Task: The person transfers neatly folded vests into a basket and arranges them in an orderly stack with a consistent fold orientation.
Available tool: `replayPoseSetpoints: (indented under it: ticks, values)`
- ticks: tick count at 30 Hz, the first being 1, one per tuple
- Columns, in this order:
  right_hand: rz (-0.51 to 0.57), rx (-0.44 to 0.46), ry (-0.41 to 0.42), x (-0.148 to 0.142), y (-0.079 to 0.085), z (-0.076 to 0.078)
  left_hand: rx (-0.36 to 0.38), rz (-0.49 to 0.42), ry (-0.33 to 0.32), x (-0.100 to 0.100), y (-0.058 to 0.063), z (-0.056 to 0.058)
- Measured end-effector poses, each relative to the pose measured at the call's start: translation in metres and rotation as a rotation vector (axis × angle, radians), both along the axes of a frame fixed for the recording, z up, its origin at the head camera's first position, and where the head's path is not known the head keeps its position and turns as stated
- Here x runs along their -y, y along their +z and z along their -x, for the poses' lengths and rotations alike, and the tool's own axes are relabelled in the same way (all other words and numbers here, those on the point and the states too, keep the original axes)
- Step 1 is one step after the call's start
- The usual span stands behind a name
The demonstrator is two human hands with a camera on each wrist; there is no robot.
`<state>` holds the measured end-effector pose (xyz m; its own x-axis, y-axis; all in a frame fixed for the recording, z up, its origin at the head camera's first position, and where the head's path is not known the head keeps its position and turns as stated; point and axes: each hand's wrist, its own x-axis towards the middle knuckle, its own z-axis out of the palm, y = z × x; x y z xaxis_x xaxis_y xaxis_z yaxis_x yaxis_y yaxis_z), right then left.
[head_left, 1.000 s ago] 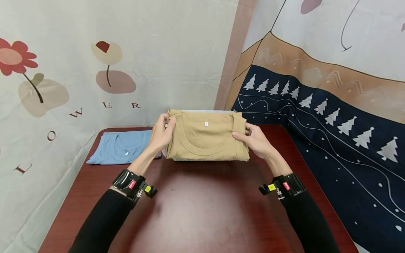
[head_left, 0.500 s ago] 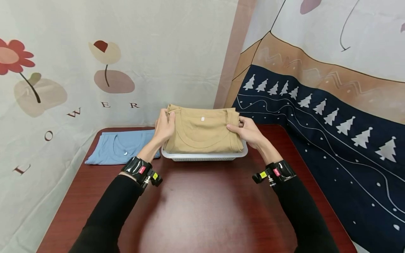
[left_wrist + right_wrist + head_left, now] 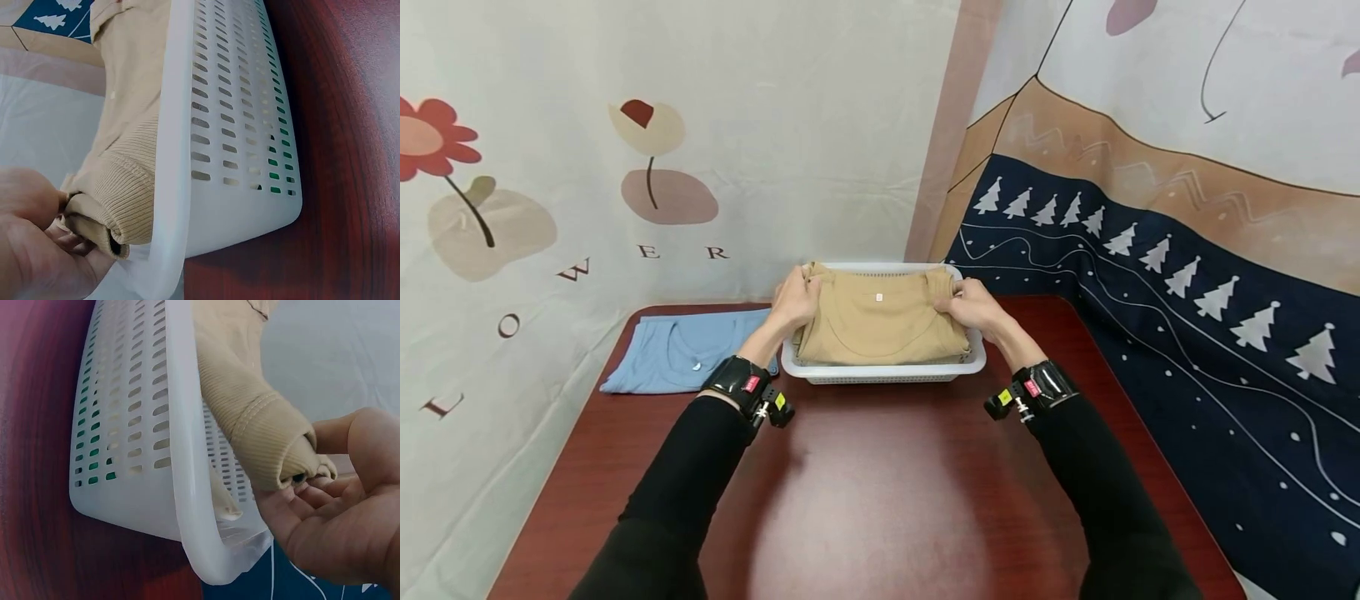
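A folded tan T-shirt (image 3: 880, 329) with a small white neck tag lies within the rim of a white perforated basket (image 3: 883, 372). My left hand (image 3: 796, 300) pinches the shirt's left side, thumb on top and fingers beneath. On the opposite side, my right hand (image 3: 974, 307) grips the shirt in the same way. In the right wrist view, the rolled ribbed edge of the tan T-shirt (image 3: 262, 434) sits between thumb and fingers just above the basket rim (image 3: 184, 425). Green and pale things show through the basket's slots (image 3: 274, 176), mostly hidden.
A folded light blue T-shirt (image 3: 692, 350) lies left of the basket on the reddish-brown table (image 3: 865, 492). Part of a dark item (image 3: 772, 367) shows between it and the basket. Printed cloth hangs (image 3: 820, 150) behind and along the right side (image 3: 1150, 350).
Both hands have lowered the tan T-shirt into the basket, drawing slightly closer together. The basket's rim, largely covered before, now shows around the shirt. The blue T-shirt has stayed put.
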<state>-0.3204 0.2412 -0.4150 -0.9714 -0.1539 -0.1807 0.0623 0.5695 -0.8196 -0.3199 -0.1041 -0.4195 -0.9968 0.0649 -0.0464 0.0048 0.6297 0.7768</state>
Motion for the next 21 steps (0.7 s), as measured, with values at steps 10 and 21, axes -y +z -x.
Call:
replayPoseSetpoints:
  ticks: [10,21]
  values:
    - [-0.177,-0.048,0.004,0.008,-0.010,0.009,0.080,0.184,0.052,-0.011,-0.012,0.021]
    - [-0.372,-0.039,-0.018,0.024,-0.015,0.010,0.087,0.322,0.066,-0.019,-0.060,0.062]
